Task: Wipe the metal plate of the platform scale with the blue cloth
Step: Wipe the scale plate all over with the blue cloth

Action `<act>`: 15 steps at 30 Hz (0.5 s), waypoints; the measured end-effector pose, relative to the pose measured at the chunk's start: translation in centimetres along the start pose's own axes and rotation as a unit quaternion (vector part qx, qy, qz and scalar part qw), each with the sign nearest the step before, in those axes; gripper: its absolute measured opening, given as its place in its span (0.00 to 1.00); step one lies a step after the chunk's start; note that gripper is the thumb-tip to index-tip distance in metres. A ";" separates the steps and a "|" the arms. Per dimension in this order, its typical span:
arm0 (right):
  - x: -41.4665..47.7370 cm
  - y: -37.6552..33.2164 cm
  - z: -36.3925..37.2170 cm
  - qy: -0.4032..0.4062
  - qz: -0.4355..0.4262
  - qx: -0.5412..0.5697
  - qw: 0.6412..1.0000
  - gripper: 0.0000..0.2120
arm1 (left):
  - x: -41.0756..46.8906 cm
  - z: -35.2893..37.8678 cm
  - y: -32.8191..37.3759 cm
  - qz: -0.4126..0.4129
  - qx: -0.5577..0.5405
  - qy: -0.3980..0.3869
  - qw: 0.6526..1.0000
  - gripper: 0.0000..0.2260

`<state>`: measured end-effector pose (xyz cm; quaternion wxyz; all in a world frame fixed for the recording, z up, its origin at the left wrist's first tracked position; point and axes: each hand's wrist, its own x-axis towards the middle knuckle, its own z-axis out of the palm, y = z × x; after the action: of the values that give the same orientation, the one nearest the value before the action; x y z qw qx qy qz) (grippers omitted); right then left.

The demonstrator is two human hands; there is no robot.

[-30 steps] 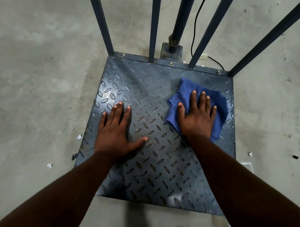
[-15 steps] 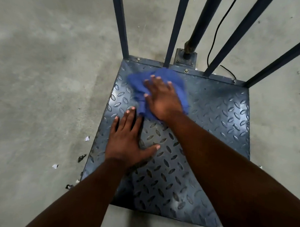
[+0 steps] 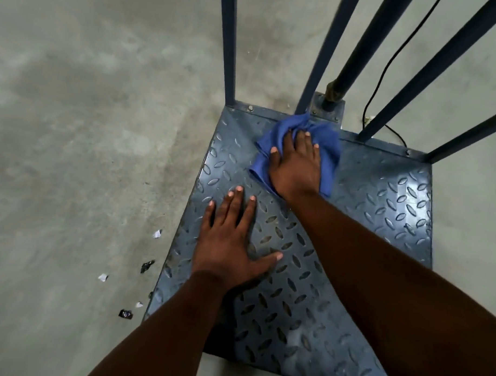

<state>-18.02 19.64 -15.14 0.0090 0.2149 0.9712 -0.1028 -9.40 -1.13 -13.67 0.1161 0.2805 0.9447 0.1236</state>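
Both hands (cloth (image 3: 324,140) at plate's (image 3: 395,210) far edge)

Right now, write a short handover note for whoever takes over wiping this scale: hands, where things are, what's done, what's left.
Left hand: flat, fingers spread, resting on the metal plate near its left edge, holding nothing.
Right hand: pressing the blue cloth flat on the plate at the far edge, close to the base of the post.
Done: cannot tell from this view which areas are already wiped.
Left: probably the right side and near part of the plate, plus the spot under the left hand. Bits of litter lie on the floor beside the scale, off the plate.
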 end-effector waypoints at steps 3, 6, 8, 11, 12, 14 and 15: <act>-1.8 1.6 -0.3 -0.007 -0.108 0.024 0.994 0.30 | 0.0 0.2 -0.1 0.001 0.011 0.013 1.000 0.55; -4.2 1.4 -0.3 -0.043 -0.194 0.057 0.978 0.29 | 0.1 0.5 0.1 0.001 0.022 0.024 0.999 0.52; -4.7 1.1 -0.3 -0.073 -0.232 0.058 0.968 0.28 | 0.1 0.7 0.3 0.003 0.035 0.024 0.999 0.51; -3.5 3.5 -1.2 -0.053 -0.198 0.044 0.978 0.29 | 0.2 0.8 0.3 -0.003 0.033 0.024 0.999 0.53; -3.1 5.4 -1.7 -0.050 -0.150 0.031 0.987 0.31 | 0.2 0.7 0.3 -0.005 0.033 0.023 0.999 0.53; -3.1 10.6 -2.8 -0.034 -0.029 0.005 0.999 0.34 | 0.2 0.6 0.3 0.001 0.036 0.020 0.999 0.53; -3.7 13.5 -3.5 -0.023 0.024 -0.005 0.999 0.35 | 0.2 0.5 0.3 0.005 0.038 0.018 0.999 0.53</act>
<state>-8.93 30.81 -14.10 0.0348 0.2354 0.9659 -0.1024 -9.25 -0.69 -14.08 0.0877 0.2869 0.9494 0.0932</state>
